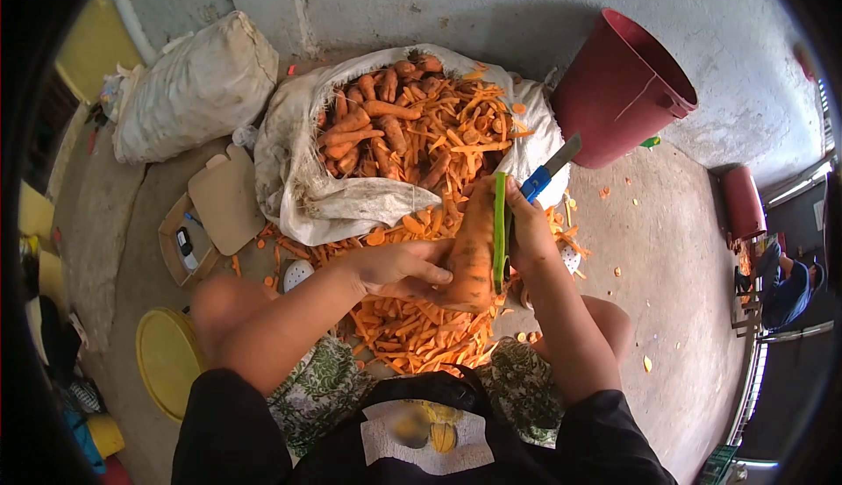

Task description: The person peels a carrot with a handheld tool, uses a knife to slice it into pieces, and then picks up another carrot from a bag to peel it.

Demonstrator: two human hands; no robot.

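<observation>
My left hand (405,267) is closed around the thick lower end of a large carrot (472,253), which stands nearly upright in front of me. In my right hand (531,232) are a green peeler (500,222), lying along the carrot's right side, and a knife with a blue handle (536,183). The knife's blade points up and to the right, away from the carrot. Below both hands, a heap of orange peelings (421,331) covers the floor between my legs. My right fingers partly hide the peeler's grip.
An open white sack (303,196) ahead holds whole carrots (386,112) and peelings. A full sack (197,90) lies at the left. A tilted red bin (614,90) stands at the right. An open cardboard box (232,209) and yellow lid (167,362) are at left. Another person's legs (781,288) show far right.
</observation>
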